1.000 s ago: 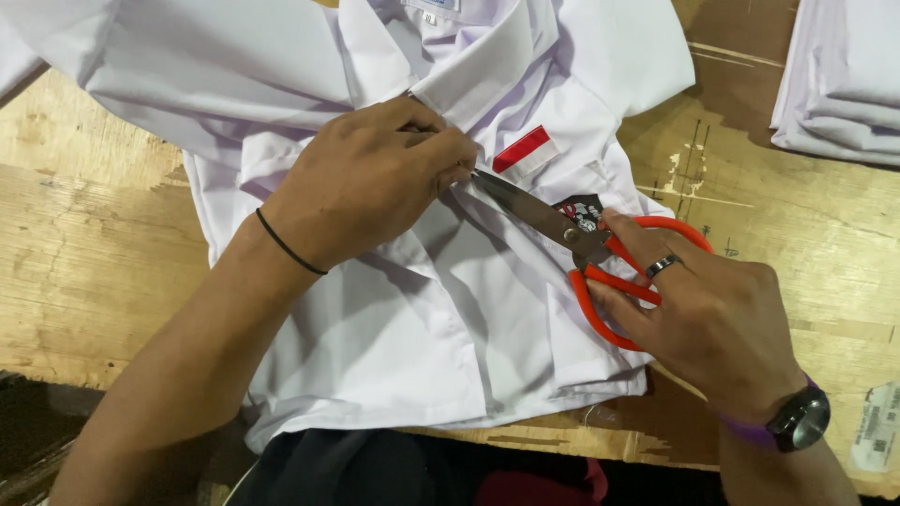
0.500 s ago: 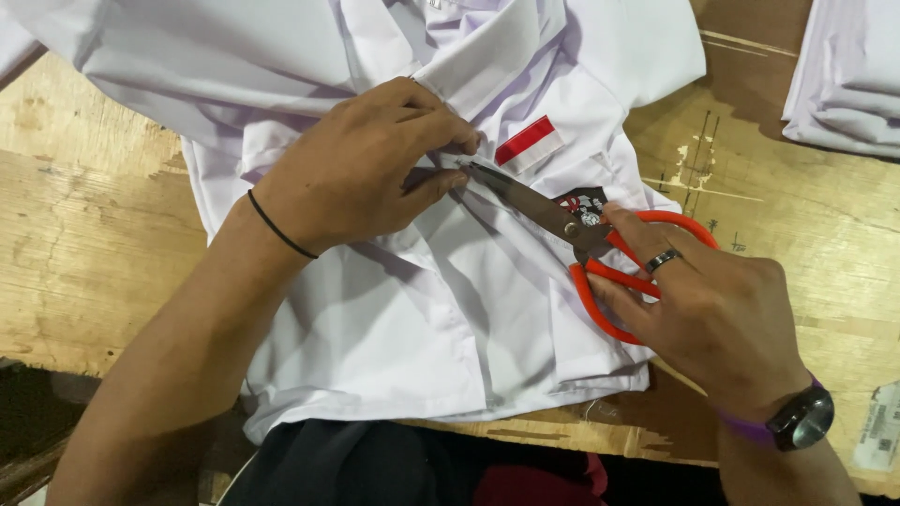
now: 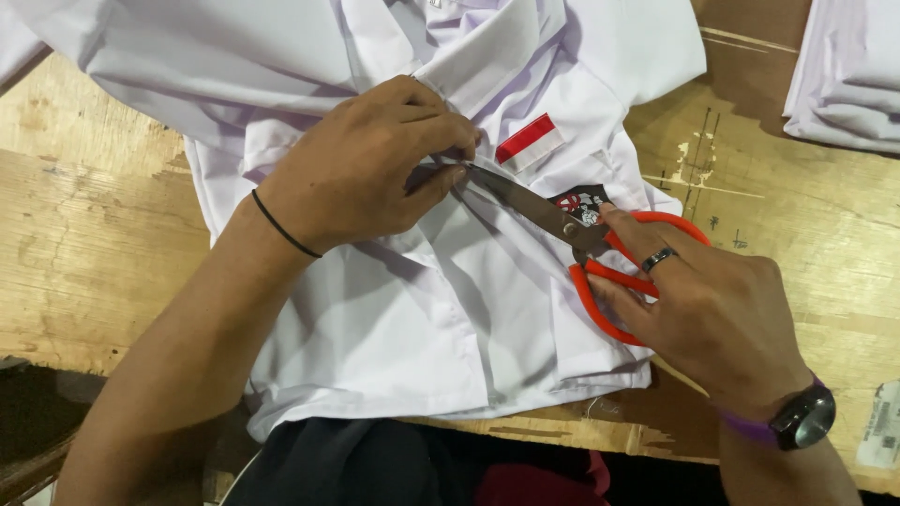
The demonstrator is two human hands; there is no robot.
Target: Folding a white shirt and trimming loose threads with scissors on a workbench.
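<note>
A white shirt [image 3: 441, 319] lies spread on a wooden table [image 3: 94, 234], with a red and white patch [image 3: 528, 141] and a dark badge [image 3: 581, 201] on its chest. My left hand [image 3: 366, 164] pinches the shirt's fabric near the front placket, just left of the patch. My right hand [image 3: 708, 309] holds scissors with orange handles [image 3: 609, 272]; a ring sits on one finger. The steel blades [image 3: 525, 201] point up and left, and their tips meet the fabric at my left fingertips.
A stack of folded white cloth [image 3: 844, 75] lies at the table's top right. A small printed label [image 3: 881, 436] sits by the right edge. Dark clothing [image 3: 375, 468] shows below the table's near edge.
My left hand has shifted slightly and pinched the fabric tighter at the blade tips. The scissors and right hand stay almost where they were.
</note>
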